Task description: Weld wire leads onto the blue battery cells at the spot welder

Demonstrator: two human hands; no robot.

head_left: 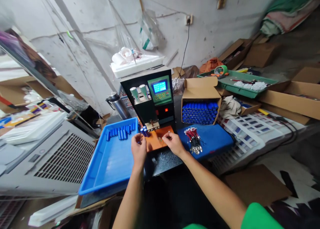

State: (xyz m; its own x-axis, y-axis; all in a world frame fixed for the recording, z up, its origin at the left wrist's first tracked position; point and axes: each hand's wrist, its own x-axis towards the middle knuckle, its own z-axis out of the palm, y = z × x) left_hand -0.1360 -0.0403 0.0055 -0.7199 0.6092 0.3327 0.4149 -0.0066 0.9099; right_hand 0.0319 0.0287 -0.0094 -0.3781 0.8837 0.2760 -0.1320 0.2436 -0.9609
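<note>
Upright blue cylindrical cells [144, 131] stand just beyond the nearer left hand [139, 147], fingers curled, contents unclear. The right hand [173, 143] pinches a tiny white piece [169, 132].

At your twelve o'clock, the lit screen [160, 86] shows characters (too small to make out); you can read nothing there.

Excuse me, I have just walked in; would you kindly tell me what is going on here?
A person works over an orange plate before a black machine with a lit screen. The right hand seems to pinch a small pale item; whether the left hand holds anything is hidden. Blue cylinders stand beside it, more are in a blue tray, and a wire bundle rests on a blue pad.
</note>
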